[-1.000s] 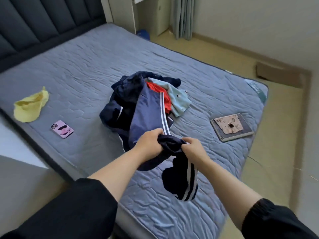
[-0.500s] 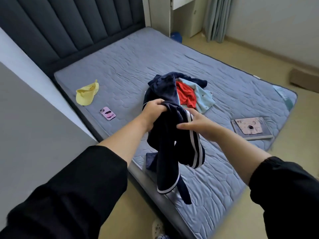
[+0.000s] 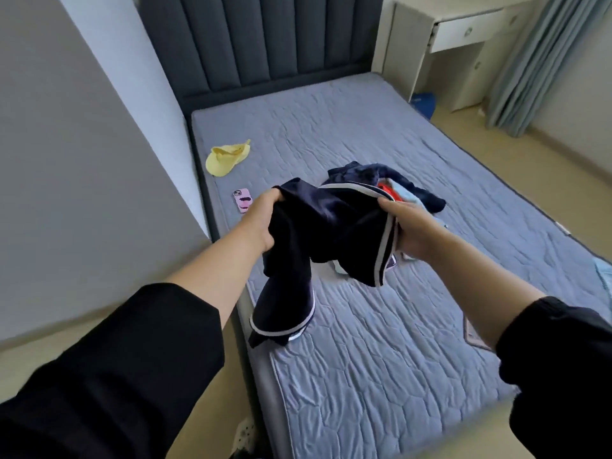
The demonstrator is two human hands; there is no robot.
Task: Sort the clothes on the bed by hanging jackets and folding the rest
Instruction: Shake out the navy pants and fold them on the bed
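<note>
I hold a dark navy garment with white side stripes up over the bed. My left hand grips its left end and my right hand grips its right end along the striped edge. Part of it hangs down to the mattress near the left edge. Behind it lies the pile of clothes, showing dark blue, red and light blue pieces, partly hidden by the held garment. A yellow garment lies alone toward the head of the bed.
A pink phone lies near the bed's left edge. The padded headboard stands at the back, a white desk and curtain to the right. A grey wall runs close along the left side.
My hands have spread apart, stretching the navy garment between them, and lifted it clear of the pile. My view has swung round toward the head of the bed.
</note>
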